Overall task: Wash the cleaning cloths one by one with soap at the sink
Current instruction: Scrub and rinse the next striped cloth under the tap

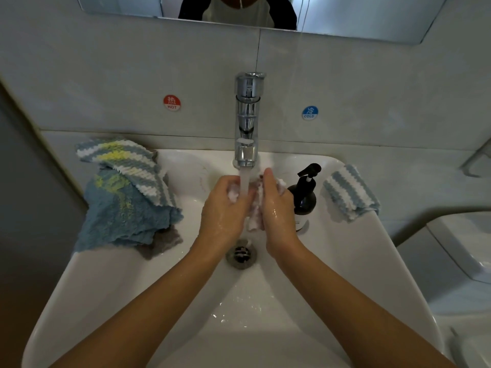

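View: looking down from the head onto a white sink (345,261), both forearms reaching in from 6 o'clock.
Tap: chrome tap (248,120) at 12 o'clock, running; the stream falls between the two hands.
Cloth: a small pale cloth (253,208), bunched and wet, sits under the stream at the centre of the view, above the drain (241,254).
Left hand: the left hand (225,208) has its fingers curled round the cloth's left side.
Right hand: the right hand (276,208) holds the right side, fingers closed on it, the fingertips pointing toward 12 o'clock.
Pile: more cloths (125,197), blue, striped and grey, are heaped on the sink rim at 9 o'clock.
Folded cloth: one striped cloth (350,193) lies on the rim at 3 o'clock, apart from the pile.
Soap: a dark pump bottle (304,197) stands just beside the right hand, toward 3 o'clock.
Handling: the cloth looks soft and limp, light but heavier when soaked, and likely slick with soap. It should not break. Best gripped as a bunch in both fists, so it can be rubbed and squeezed.
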Demonstrator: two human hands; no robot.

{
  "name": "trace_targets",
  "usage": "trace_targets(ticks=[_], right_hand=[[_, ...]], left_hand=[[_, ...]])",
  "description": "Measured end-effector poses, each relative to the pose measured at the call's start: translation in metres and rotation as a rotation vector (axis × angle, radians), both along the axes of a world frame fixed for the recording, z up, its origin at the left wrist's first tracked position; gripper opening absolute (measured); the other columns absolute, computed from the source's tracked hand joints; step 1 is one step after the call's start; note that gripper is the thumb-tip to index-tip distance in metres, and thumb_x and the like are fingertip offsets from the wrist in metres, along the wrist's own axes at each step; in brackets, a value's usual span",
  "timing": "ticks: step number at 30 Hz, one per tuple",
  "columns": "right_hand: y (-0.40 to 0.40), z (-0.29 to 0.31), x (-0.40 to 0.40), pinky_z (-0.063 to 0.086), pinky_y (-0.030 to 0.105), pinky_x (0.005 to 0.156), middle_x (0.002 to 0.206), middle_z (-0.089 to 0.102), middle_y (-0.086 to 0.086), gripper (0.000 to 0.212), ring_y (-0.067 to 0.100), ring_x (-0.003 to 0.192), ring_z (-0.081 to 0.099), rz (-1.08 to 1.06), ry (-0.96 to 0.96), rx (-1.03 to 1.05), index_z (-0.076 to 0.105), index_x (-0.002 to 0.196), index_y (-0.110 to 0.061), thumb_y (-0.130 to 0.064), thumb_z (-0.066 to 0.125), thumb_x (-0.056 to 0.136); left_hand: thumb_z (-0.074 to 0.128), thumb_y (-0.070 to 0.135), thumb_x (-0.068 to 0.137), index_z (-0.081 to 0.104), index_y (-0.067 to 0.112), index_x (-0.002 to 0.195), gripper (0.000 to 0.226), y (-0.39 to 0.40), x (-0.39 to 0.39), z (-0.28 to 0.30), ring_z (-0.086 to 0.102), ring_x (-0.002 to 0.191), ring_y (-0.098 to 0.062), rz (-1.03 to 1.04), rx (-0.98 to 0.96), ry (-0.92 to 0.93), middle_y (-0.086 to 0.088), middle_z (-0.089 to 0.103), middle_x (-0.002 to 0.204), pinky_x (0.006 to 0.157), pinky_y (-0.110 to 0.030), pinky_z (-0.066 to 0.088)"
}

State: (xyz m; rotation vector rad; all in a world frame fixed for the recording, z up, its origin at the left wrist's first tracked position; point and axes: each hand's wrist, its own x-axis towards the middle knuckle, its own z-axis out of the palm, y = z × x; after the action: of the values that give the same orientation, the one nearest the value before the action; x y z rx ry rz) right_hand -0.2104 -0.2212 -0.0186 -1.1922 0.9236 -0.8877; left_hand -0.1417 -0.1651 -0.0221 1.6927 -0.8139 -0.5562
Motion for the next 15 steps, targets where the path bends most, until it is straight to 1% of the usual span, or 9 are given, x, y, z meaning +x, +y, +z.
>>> trace_targets(ticks=[2,3,4,6,8,9,11,13,15], right_hand=[[0.0,0.002,0.001,0.056,0.022,0.053,0.06,0.068,-0.009,0.033,0.003,0.054,0.066,0.028,0.02,0.013,0.063,0.079,-0.026,-0.043,0.045,0.101],[0.0,0.003,0.001,0.054,0.021,0.049,0.06,0.066,-0.01,0.03,0.002,0.052,0.064,0.031,0.024,0.014,0.062,0.078,-0.025,-0.039,0.048,0.101],[-0.001,0.003,0.001,0.054,0.021,0.05,0.064,0.065,-0.011,0.025,0.002,0.055,0.064,0.027,0.033,-0.003,0.061,0.079,-0.026,-0.033,0.05,0.101],[-0.003,0.002,0.001,0.057,0.024,0.063,0.077,0.065,-0.01,0.017,0.003,0.069,0.064,0.0,0.065,-0.066,0.06,0.084,-0.029,-0.027,0.053,0.099],[-0.005,0.001,0.0,0.057,0.028,0.073,0.088,0.066,-0.006,0.007,0.007,0.08,0.065,-0.037,0.078,-0.102,0.06,0.091,-0.029,-0.026,0.057,0.097],[-0.006,0.0,-0.001,0.056,0.028,0.074,0.09,0.067,-0.005,0.004,0.009,0.083,0.065,-0.041,0.084,-0.107,0.06,0.093,-0.028,-0.026,0.059,0.095],[-0.007,0.0,-0.003,0.053,0.022,0.07,0.091,0.067,-0.005,0.006,0.008,0.084,0.065,-0.008,0.089,-0.113,0.059,0.091,-0.03,-0.025,0.062,0.093],[-0.006,0.001,-0.003,0.052,0.019,0.067,0.09,0.066,-0.006,0.009,0.005,0.081,0.065,0.056,0.101,-0.109,0.057,0.091,-0.031,-0.025,0.064,0.093],[-0.003,0.002,0.0,0.058,0.031,0.073,0.085,0.068,-0.003,0.008,0.011,0.078,0.067,0.09,0.129,-0.103,0.058,0.088,-0.028,-0.028,0.064,0.093]], left_hand=[[0.061,0.028,0.094,0.053,0.031,0.114,0.022,0.0,0.002,0.002,0.06,0.094,-0.008,0.051,-0.043,0.098,0.003,0.06,0.114,0.061,-0.013,0.048],[0.061,0.018,0.093,0.053,0.031,0.114,0.026,0.001,0.003,0.001,0.06,0.094,-0.01,0.065,-0.085,0.142,0.0,0.059,0.117,0.056,-0.011,0.049],[0.06,0.009,0.092,0.053,0.032,0.115,0.033,0.002,0.003,0.001,0.059,0.096,-0.013,0.071,-0.12,0.171,-0.002,0.058,0.119,0.054,-0.01,0.049],[0.058,-0.001,0.09,0.053,0.033,0.117,0.044,0.002,0.005,-0.001,0.059,0.101,-0.015,0.066,-0.145,0.196,-0.002,0.058,0.12,0.059,-0.01,0.051],[0.056,-0.007,0.085,0.057,0.03,0.115,0.047,0.002,0.007,-0.003,0.061,0.098,-0.012,0.058,-0.141,0.209,-0.001,0.062,0.116,0.066,-0.012,0.052],[0.055,-0.005,0.085,0.061,0.027,0.114,0.044,0.001,0.008,-0.004,0.061,0.097,-0.012,0.062,-0.129,0.209,0.0,0.064,0.113,0.073,-0.016,0.053],[0.056,0.008,0.092,0.066,0.023,0.114,0.028,-0.001,0.01,-0.008,0.064,0.1,-0.015,0.096,-0.094,0.16,0.002,0.068,0.108,0.087,-0.032,0.055],[0.053,0.02,0.098,0.064,0.021,0.115,0.02,-0.001,0.01,-0.009,0.065,0.097,-0.014,0.115,-0.077,0.069,0.004,0.068,0.104,0.088,-0.039,0.056],[0.05,0.022,0.1,0.062,0.021,0.116,0.02,-0.002,0.011,-0.011,0.065,0.093,-0.014,0.125,-0.095,-0.023,0.004,0.067,0.102,0.084,-0.041,0.057]])
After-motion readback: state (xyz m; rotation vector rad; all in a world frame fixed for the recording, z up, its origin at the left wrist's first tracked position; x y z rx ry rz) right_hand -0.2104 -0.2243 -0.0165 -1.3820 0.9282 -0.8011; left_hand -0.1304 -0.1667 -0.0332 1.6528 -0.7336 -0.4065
